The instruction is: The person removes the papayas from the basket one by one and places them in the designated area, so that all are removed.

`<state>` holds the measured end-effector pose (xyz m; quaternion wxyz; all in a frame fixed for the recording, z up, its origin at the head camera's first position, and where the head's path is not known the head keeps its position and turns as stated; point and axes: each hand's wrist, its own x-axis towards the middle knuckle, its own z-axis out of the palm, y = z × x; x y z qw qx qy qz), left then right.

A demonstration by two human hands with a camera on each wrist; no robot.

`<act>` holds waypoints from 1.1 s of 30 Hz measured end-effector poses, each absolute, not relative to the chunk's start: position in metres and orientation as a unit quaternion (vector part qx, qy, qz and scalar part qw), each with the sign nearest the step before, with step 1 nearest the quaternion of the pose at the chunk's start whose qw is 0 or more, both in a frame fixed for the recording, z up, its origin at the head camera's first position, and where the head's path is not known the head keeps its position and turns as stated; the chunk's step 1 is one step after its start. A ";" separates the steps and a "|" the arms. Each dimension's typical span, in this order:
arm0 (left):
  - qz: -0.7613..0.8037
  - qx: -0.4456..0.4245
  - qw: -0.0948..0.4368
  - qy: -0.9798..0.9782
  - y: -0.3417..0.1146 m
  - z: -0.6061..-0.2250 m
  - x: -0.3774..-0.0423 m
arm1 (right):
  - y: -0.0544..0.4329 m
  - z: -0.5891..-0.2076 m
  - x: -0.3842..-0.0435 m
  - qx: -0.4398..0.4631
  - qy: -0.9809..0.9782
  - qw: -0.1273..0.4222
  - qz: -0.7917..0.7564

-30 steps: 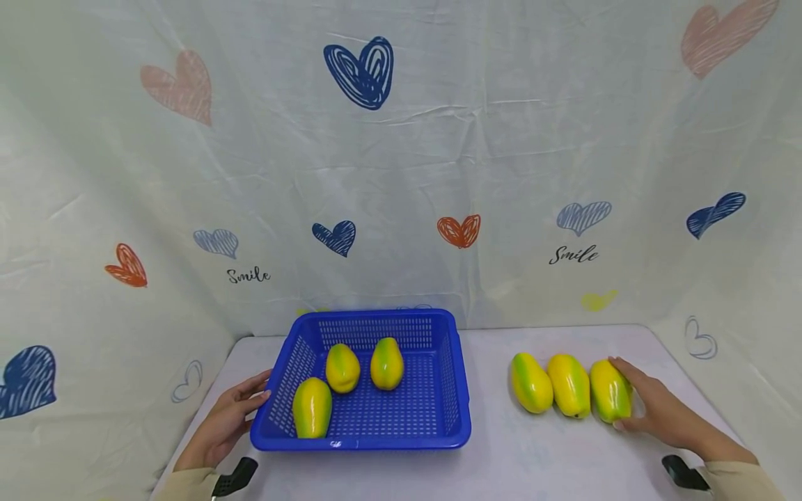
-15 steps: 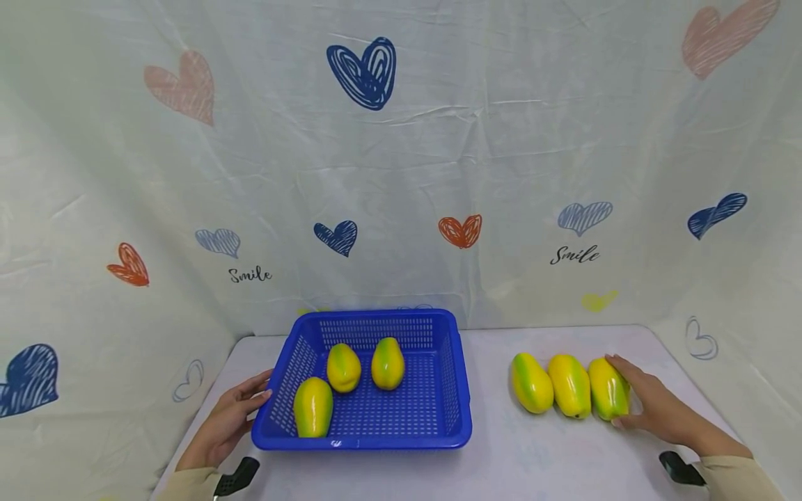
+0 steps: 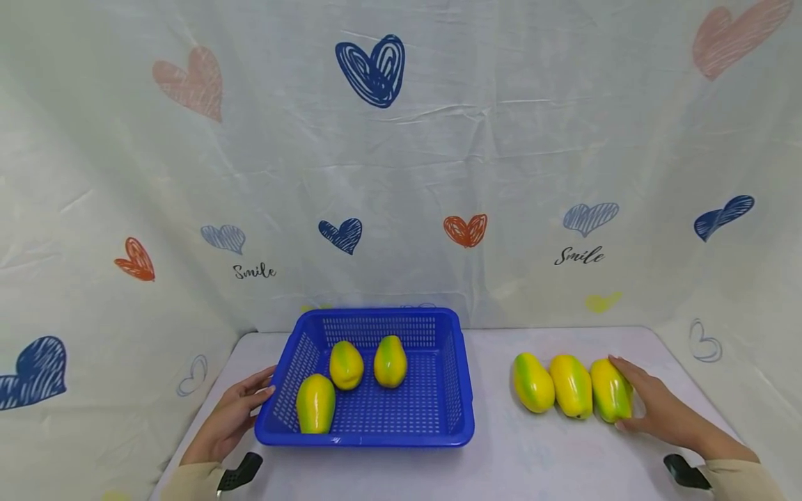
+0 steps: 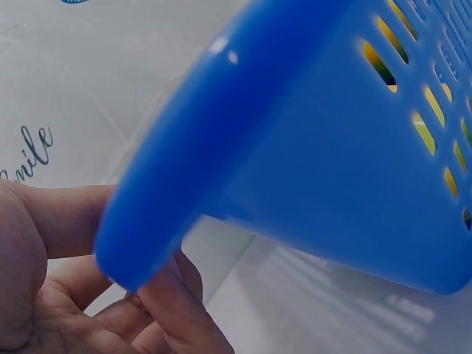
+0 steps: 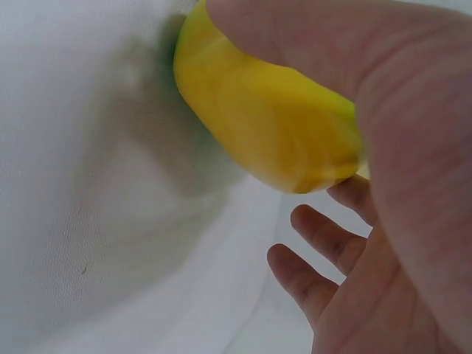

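Observation:
A blue plastic basket [image 3: 401, 440] stands left of centre on the table, with three papayas, yellow and green, lying in it. My left hand [image 3: 228, 421] holds its left rim, thumb and fingers on either side of the edge in the left wrist view. Right of the basket, three more papayas lie in a row: a left one [image 3: 534, 383], a middle one [image 3: 571, 386] and a right one [image 3: 610, 391]. My right hand [image 3: 667, 410] grips the right papaya from its outer side between thumb and index finger. In the right wrist view the other fingers extend below this papaya [image 5: 265, 125].
The white table [image 3: 489, 466] has rounded back corners. Behind it and along the sides hangs a pale curtain [image 3: 401, 153] printed with hearts and the word Smile. A dark wrist device [image 3: 241, 472] sits by the left sleeve, another device [image 3: 686, 473] by the right sleeve.

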<state>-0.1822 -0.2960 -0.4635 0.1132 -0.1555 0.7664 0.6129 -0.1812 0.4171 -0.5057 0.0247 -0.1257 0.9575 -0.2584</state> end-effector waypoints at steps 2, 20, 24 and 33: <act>0.615 -0.152 0.112 0.766 -0.296 -0.463 -0.182 | 0.417 -0.506 -0.181 -0.132 0.955 0.023 -0.266; 0.623 -0.148 0.110 0.760 -0.296 -0.464 -0.181 | 0.419 -0.509 -0.179 -0.147 0.953 0.003 -0.266; 0.624 -0.145 0.110 0.760 -0.297 -0.464 -0.180 | 0.420 -0.511 -0.177 -0.154 0.954 -0.011 -0.259; 0.627 -0.148 0.108 0.757 -0.297 -0.465 -0.180 | 0.423 -0.510 -0.180 -0.149 0.952 0.002 -0.267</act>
